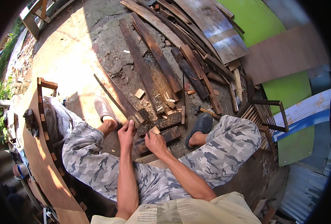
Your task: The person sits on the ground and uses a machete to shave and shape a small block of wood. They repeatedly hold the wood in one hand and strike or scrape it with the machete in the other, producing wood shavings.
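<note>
My left hand [126,133] is closed on a piece of wood [136,118] at the near end of a long plank [117,91]. Whether this piece is separate from the plank, I cannot tell. Between the fingers of my right hand [155,143] is a small pale wood block [155,130]. Just beyond both hands lies a dark timber [173,120], with a second dark timber [171,134] nearer me. Wood chips [170,100] and small offcuts are scattered past them. To the right, a hammer [210,113] with a wooden handle rests near my shoe.
Long dark boards [156,52] stretch away from me, beside a heap of timbers [199,71] at right. A thin dark bar [183,93] stands out among them. A slatted wooden frame [268,117] and green panels [288,89] are farther right. A curved wooden bench [42,149] lies left.
</note>
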Demonstrator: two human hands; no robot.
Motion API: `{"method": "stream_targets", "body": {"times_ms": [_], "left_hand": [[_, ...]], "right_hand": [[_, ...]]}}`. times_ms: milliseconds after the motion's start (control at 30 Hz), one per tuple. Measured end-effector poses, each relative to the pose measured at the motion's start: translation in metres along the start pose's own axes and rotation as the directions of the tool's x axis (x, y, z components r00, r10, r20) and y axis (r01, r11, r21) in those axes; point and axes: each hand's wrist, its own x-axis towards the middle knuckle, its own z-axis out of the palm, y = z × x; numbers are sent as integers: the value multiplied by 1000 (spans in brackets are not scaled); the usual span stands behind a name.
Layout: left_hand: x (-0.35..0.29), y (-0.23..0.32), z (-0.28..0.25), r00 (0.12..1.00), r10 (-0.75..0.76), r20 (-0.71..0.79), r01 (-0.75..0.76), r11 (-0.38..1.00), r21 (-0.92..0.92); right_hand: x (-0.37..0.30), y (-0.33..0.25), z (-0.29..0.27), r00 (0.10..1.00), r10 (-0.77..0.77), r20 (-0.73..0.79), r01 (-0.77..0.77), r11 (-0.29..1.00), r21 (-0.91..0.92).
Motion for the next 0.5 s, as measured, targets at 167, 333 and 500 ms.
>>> {"method": "stream_targets", "body": {"times_ms": [167, 333, 500], "left_hand": [[-11, 16, 22, 995, -5, -101, -5, 995, -99], [-8, 11, 12, 999, 26, -37, -28, 998, -50], [-4, 0, 5, 998, 41, -46, -43, 999, -33]], "right_hand": [[-3, -3, -4, 1000, -8, 10, 8, 1000, -28], [0, -4, -2, 987, -107, -116, 120, 987, 111], [5, -4, -6, 996, 46, 74, -40, 996, -80]]}}
